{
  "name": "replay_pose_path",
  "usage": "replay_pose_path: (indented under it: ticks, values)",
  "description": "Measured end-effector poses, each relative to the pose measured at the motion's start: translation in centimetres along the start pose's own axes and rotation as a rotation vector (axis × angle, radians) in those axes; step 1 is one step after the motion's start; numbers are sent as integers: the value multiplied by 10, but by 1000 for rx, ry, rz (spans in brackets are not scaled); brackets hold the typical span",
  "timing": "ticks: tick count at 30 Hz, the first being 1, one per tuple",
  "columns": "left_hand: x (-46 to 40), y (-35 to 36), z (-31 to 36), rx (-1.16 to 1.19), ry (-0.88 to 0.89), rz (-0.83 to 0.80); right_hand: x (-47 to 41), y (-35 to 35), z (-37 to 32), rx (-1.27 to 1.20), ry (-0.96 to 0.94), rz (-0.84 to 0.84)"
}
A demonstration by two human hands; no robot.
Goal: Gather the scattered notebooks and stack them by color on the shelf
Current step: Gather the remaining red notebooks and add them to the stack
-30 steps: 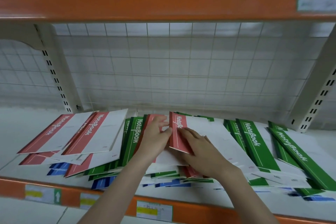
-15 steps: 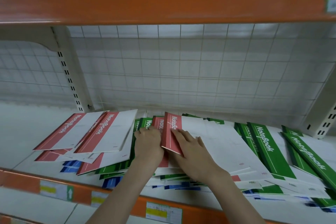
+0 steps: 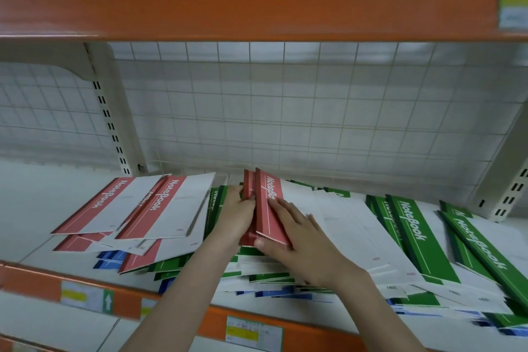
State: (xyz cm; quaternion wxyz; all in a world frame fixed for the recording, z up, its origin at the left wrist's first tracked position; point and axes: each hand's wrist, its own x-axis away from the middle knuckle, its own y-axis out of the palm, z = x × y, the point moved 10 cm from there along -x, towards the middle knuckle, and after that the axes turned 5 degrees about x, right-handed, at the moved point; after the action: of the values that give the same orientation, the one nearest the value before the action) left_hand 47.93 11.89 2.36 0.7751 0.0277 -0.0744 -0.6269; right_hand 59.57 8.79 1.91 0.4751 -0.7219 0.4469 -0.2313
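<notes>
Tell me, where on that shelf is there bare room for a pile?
Bare shelf lies at far left, between the slotted upright and the red notebooks. From there rightward, red, green and blue notebooks overlap, crowded to the right edge of view.

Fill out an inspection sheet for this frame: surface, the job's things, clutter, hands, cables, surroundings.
Surface: white shelf with an orange front edge, bare at far left.
Job's things: red notebooks fanned at left; green notebooks at right; blue notebooks buried underneath; held red notebooks raised at centre.
Clutter: colours overlap in one mixed heap.
Hands: left hand and right hand grip the held red notebooks from either side.
Cables: nothing seen.
Surroundings: wire grid back panel, orange upper shelf edge, price labels.
</notes>
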Motion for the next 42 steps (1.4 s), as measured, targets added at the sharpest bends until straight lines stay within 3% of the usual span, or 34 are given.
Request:
replay_pose_path:
  ticks: [4,9,16,20,25,33,38,42]
  values:
    - [0,15,1,79,29,39,7,-19,9,75,-24,56]
    - [1,55,-3,170,22,-51,22,-49,32,168,19,161]
    - [22,79,18,-817,475,-32,40,-46,64,204,42,125]
    - [15,72,8,-1112,383,45,38,-28,74,249,57,26]
    - [19,64,1,-886,271,111,40,-22,79,253,53,27]
    - [27,62,2,-455,283,119,43,-22,80,241,46,66]
    - [20,63,-15,-96,86,117,47,-19,80,207,28,50]
    - [21,73,-27,-81,50,30,49,-21,80,190,24,63]
